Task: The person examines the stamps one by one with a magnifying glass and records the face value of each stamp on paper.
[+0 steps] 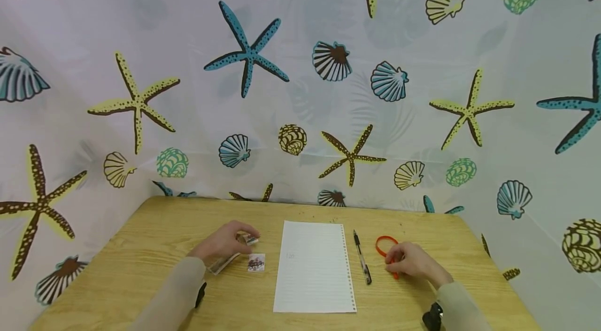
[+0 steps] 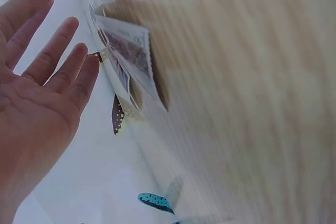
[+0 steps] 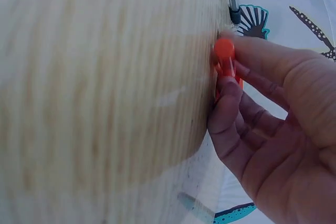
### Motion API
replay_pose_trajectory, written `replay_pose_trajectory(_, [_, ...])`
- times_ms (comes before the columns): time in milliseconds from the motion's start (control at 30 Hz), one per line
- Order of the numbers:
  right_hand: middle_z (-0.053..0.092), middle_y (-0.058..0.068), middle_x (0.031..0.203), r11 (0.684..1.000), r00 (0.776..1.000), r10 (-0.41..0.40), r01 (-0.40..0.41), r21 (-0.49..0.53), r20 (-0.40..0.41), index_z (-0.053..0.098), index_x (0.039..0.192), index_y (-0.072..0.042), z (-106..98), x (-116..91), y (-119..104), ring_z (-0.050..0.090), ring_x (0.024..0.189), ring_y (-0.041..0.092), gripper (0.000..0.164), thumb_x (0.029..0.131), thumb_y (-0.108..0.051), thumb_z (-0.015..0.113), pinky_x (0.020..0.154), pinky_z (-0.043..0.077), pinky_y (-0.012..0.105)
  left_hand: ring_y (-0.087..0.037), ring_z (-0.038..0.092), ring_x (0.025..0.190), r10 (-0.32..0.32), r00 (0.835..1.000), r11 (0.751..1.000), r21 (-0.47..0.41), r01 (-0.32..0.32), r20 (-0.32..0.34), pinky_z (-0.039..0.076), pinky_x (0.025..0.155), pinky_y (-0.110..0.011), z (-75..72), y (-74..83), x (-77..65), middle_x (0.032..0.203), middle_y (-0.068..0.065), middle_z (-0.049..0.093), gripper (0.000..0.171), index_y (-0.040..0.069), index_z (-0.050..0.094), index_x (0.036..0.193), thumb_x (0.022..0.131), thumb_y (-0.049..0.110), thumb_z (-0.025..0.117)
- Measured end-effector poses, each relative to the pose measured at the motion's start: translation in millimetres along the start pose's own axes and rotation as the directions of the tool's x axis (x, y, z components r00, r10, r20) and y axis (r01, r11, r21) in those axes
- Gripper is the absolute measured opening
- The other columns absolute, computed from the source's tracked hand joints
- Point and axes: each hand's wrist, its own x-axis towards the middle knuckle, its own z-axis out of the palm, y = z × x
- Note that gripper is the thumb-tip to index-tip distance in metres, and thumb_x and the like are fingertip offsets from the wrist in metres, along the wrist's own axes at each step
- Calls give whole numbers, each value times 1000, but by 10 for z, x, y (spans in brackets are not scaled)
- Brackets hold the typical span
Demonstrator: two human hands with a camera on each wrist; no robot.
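Note:
My right hand [image 1: 410,260] pinches the handle of a red-rimmed magnifying glass [image 1: 386,237] at the right of the table. In the right wrist view, thumb and fingers close around the red handle [image 3: 226,51]. My left hand [image 1: 225,241], fingers loosely extended and holding nothing, is over several postage stamps at the left. One stamp [image 1: 256,262] lies flat beside the paper. Another stamp [image 1: 252,240] lies partly under the fingers, and a further one [image 1: 223,264] is near the palm. Up close in the left wrist view, a stamp [image 2: 131,51] with a toothed edge stands tilted off the table.
A lined sheet of paper [image 1: 314,279] with a faint small mark lies in the middle of the wooden table [image 1: 235,305]. A black-capped clear pen [image 1: 362,258] lies between the sheet and the magnifying glass. Behind the table hangs a curtain [image 1: 300,106] printed with shells and starfish.

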Motion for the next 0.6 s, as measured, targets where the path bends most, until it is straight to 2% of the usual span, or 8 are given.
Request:
replay_pose_trajectory(100, [61,0,73,999,999,41,-41,7,-17,70,89,-9,11,9,-11,52,62,13,6,86,-13,73,54,45,25,-33,54,121,-41,999,999,1,41,-23,52,92,-46,-8,-25,11,133,-13,59,34,7,69,119,86,4,73])
replay_pose_trajectory(333, [65,1,77,993,993,109,-107,50,-37,72,93,-8,4,-20,1,58,63,14,6,87,-12,72,54,52,30,-33,50,124,-64,996,998,25,66,-59,45,100,-54,-37,-65,42,132,-12,59,33,9,70,115,83,3,72])
replay_pose_trajectory(467, [67,3,78,989,993,110,-107,98,-30,74,96,-7,-21,-35,-14,61,60,14,11,87,-14,72,54,56,32,-30,56,107,-113,991,994,-4,113,-73,51,86,-44,-67,-91,60,130,-13,58,30,8,72,110,81,2,71])
replay_pose_trajectory(600, [69,3,79,986,993,108,-100,133,-48,75,97,-4,-18,-26,-22,62,59,14,14,88,-14,73,55,57,32,-25,57,91,-97,993,995,28,99,-71,51,74,-36,-120,-119,113,121,-13,62,27,7,72,107,81,1,70])
